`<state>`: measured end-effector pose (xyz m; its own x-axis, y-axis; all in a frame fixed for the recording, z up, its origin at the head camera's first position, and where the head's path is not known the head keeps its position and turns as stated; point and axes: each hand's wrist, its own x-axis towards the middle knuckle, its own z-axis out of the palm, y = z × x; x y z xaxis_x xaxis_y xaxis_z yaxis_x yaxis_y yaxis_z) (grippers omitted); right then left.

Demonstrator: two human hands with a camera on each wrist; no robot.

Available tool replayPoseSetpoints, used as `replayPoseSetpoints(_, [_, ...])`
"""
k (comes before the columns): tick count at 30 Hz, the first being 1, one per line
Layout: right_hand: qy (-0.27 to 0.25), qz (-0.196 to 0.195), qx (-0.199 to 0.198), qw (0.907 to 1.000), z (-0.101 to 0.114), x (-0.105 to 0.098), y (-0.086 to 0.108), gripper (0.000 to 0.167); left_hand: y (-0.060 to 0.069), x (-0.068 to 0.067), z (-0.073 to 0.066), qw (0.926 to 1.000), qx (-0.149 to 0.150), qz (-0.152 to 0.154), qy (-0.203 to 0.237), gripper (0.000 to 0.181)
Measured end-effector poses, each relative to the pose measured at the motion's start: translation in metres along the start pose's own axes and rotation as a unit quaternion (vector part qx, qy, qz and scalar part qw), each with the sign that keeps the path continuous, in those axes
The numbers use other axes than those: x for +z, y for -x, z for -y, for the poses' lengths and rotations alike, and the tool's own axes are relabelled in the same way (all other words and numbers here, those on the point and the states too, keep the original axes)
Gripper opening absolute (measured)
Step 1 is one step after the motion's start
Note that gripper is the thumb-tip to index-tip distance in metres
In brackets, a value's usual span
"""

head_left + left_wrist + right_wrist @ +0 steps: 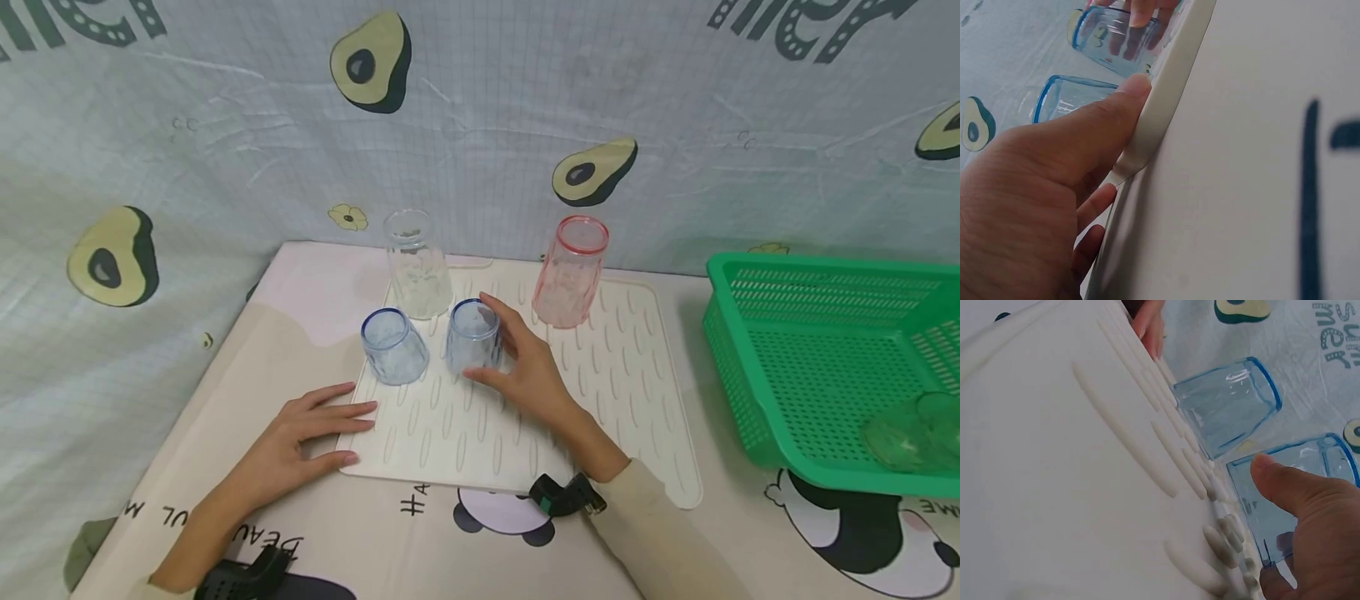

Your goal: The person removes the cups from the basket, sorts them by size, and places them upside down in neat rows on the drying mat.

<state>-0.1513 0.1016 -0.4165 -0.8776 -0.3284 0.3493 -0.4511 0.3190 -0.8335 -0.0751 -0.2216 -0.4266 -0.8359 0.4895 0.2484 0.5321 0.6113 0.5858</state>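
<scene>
Two short blue-rimmed glasses stand on the white ridged mat (pixel 480 433). My right hand (pixel 528 367) curls its thumb and fingers round the right one (pixel 474 337); in the right wrist view the thumb of the hand (pixel 1316 519) lies against its side. The left blue glass (pixel 395 348) stands beside it, untouched. Fingers spread, my left hand (pixel 300 442) rests at the mat's left edge, and the left wrist view has this hand (pixel 1054 169) with its thumb on that edge. Behind stand a tall clear glass (pixel 420 271) and a tall pink glass (pixel 570 275).
A green basket (pixel 765 417) stands to the right of the mat, with glassware (pixel 911 433) lying inside near its front. A patterned cloth (pixel 480 125) with avocados hangs behind the table.
</scene>
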Motion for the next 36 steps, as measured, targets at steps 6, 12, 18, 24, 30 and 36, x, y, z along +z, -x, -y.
replayPoseSetpoints(6, [-0.007,0.002,0.003,1.0,-0.006,-0.001,-0.001,0.095,-0.001,0.0,0.0,1.0,0.003,-0.001,0.0,0.042])
replayPoseSetpoints(12, [-0.005,0.0,0.009,0.9999,-0.008,-0.002,-0.002,0.096,-0.003,-0.001,-0.001,1.0,0.003,0.001,0.0,0.041])
replayPoseSetpoints(18, [-0.004,-0.003,0.02,0.9998,-0.009,0.0,-0.004,0.097,-0.004,-0.001,-0.001,1.0,0.005,0.002,-0.001,0.041])
replayPoseSetpoints(24, [0.004,-0.004,-0.003,1.0,-0.011,0.004,-0.007,0.097,-0.003,-0.001,0.001,1.0,0.001,0.002,-0.001,0.042])
replayPoseSetpoints(30, [0.025,0.001,0.001,0.9997,-0.01,0.007,-0.007,0.095,-0.002,-0.001,0.002,1.0,0.002,0.002,0.002,0.042])
replayPoseSetpoints(36, [0.039,0.001,-0.001,0.9992,-0.011,0.009,-0.007,0.095,-0.002,0.0,0.001,1.0,0.007,0.0,0.005,0.042])
